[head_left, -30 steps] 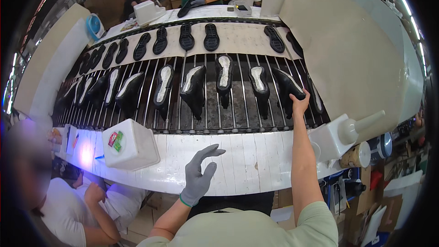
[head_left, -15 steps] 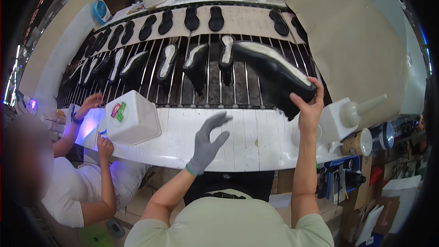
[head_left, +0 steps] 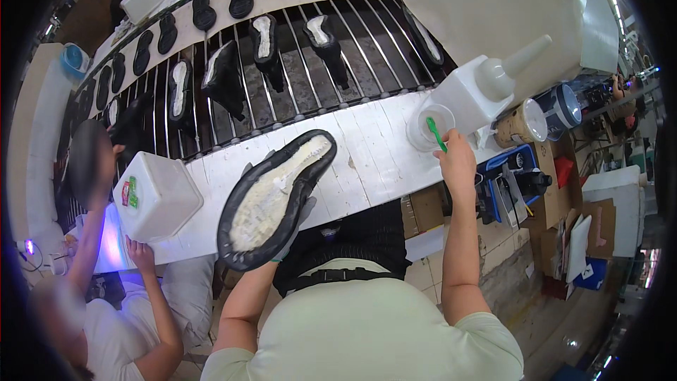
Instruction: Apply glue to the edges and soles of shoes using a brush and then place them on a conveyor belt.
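Presently, a black shoe (head_left: 247, 212) is held over the near edge of the white worktable (head_left: 367, 144), with its whitish underside turned up and its narrower end directed to the upper right. It is gripped from beneath by the grey-gloved left hand (head_left: 307, 210), which is largely concealed by the shoe; gloved fingers are seen closed against its right edge. The bare right hand (head_left: 458, 159) is noted to the right of the shoe, well apart from it, with its fingers pinched together on a slim green tool (head_left: 435, 132). The tool's far end is placed at a translucent cup (head_left: 412, 134); whether the contents are touched cannot be told. Just beyond the cup, a white squared bottle with a long spout (head_left: 462, 92) is positioned.

Further black shoes (head_left: 266, 39) are supported on metal rods (head_left: 360, 35) beyond the table, and dark soles (head_left: 240, 0) are laid out on a pale strip behind them. At the left, a white box (head_left: 159, 194) is observed, beside which a co-worker's hand (head_left: 141, 255) is held.
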Available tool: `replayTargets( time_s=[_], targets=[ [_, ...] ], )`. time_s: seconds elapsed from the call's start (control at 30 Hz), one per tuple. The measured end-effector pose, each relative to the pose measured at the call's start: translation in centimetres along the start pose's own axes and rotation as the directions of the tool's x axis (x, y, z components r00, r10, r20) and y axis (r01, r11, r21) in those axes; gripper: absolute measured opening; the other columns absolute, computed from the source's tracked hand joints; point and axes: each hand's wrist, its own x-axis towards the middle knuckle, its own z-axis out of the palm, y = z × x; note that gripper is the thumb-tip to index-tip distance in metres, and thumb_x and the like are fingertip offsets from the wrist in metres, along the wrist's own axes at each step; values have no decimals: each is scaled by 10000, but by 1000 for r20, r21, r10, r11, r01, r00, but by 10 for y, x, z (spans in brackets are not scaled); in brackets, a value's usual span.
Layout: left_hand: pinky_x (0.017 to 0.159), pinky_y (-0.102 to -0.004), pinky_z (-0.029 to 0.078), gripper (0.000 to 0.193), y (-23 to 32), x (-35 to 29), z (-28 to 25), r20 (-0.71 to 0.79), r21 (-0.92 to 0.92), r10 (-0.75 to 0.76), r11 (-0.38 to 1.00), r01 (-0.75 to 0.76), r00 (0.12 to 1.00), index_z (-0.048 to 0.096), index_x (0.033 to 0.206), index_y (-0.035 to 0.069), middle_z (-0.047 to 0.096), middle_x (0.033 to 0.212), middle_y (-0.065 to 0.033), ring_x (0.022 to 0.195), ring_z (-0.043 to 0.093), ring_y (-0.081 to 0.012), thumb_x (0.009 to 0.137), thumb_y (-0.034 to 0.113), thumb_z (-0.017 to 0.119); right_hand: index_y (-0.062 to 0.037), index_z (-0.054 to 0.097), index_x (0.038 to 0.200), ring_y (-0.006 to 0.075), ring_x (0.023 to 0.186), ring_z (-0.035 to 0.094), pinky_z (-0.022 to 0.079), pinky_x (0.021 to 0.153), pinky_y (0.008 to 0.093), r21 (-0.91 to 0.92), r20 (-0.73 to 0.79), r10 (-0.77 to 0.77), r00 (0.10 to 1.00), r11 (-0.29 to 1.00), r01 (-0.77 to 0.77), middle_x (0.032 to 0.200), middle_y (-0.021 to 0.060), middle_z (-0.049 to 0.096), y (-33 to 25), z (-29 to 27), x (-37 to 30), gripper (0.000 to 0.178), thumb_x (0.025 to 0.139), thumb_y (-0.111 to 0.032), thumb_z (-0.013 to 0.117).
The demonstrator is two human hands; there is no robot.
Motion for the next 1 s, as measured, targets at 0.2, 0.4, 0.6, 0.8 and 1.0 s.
replayTargets(
  time_s=[0.2,0.4,0.6,0.8,1.0],
  targets=[
    [1160,-498,186,548,2,-26,10,33,-65,-93,993,95,995,469,1387,229,518,1376,7,1275,456,-259,880,344,640,-12,582,975,405,826,631,476,722,493,-28,66,95,993,995,-93,857,206,654,14,-3,0,182,800,-24,632],
    [1154,-521,131,578,33,-21,-12,-16,-66,-178,982,176,984,459,1394,185,492,1394,-46,1343,365,-269,865,317,650,15,631,975,219,667,652,486,591,326,479,113,62,992,871,-109,801,124,689,37,5,0,160,827,-45,644],
    [1135,-614,14,620,46,-6,-23,191,238,-170,964,122,967,403,1430,195,422,1442,-81,1390,271,-300,876,411,581,-12,607,1060,45,549,511,345,459,188,868,202,187,961,420,-264,801,40,684,35,36,-11,195,882,-80,645],
    [1069,-346,388,485,46,-29,24,110,-364,-271,885,292,956,432,1375,55,508,1336,-122,1180,523,-214,963,285,543,-1,578,1078,90,556,504,378,488,193,928,372,113,921,-23,-372,827,68,637,-12,27,-7,200,918,-115,616],
    [973,-439,470,776,39,-46,65,628,-761,-468,-537,364,622,271,1446,50,487,1338,-156,1136,569,-273,849,310,694,18,678,957,117,714,584,449,611,226,885,448,-310,838,288,-367,851,74,651,-83,-30,-61,136,823,-3,674]
  ],
)
